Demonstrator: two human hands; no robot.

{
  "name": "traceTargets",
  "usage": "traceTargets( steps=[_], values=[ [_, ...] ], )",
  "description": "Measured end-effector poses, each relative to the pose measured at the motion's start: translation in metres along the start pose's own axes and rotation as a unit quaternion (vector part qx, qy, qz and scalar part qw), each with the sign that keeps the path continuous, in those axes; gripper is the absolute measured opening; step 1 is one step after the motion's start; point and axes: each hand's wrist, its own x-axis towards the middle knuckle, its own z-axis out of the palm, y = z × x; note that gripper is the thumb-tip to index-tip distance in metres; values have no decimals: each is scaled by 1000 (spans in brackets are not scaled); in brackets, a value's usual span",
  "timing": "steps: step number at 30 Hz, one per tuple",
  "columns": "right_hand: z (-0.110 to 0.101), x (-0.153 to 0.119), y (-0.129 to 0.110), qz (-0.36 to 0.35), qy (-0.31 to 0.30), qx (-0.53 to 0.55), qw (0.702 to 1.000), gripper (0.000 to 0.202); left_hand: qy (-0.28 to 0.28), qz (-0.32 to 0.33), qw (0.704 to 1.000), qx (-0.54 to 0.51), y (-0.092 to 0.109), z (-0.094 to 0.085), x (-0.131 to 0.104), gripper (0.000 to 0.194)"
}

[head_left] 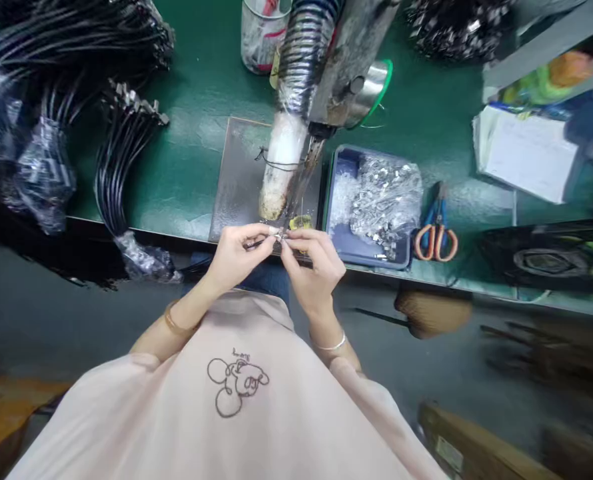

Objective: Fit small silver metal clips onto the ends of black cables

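At the table's front edge my left hand (241, 257) is closed in a pinch on a thin black cable (252, 245). My right hand (316, 267) meets it from the other side, thumb and forefinger pinching a small silvery metal piece (280, 237) at the cable's end. How the piece and the cable join is too small to tell. Just beyond the fingertips are a white wrapped nozzle (279, 167) and a thin metal rod of the stand, above a grey plate (236, 173). A small yellow item (300, 223) lies near my right fingers.
A blue tray (341, 248) with bagged metal parts stands right of the plate, then orange-handled pliers (436, 230). Bundled black cables (119, 160) lie left, one hanging over the edge. A flexible metal hose (309, 53), a cup (261, 40) and papers (529, 150) are farther back.
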Motion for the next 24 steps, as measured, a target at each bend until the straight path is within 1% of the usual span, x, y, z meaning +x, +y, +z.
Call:
traceTargets(
  steps=[5,8,15,20,24],
  values=[
    [-4,-6,5,25,-17,17,999,17,-11,-8,1000,5,-3,4,-3,18],
    [-7,-9,5,28,-30,22,999,17,-18,-17,1000,-6,-3,6,-7,17],
    [-12,-7,2,18,-27,30,999,18,-34,-57,997,-32,3,5,-13,19],
    [-14,-5,2,-9,-28,8,1000,19,-21,-55,998,-28,6,3,-11,20],
    [-12,-5,2,-31,-30,-6,999,19,-15,-54,998,-33,7,2,-8,20]
  ],
)
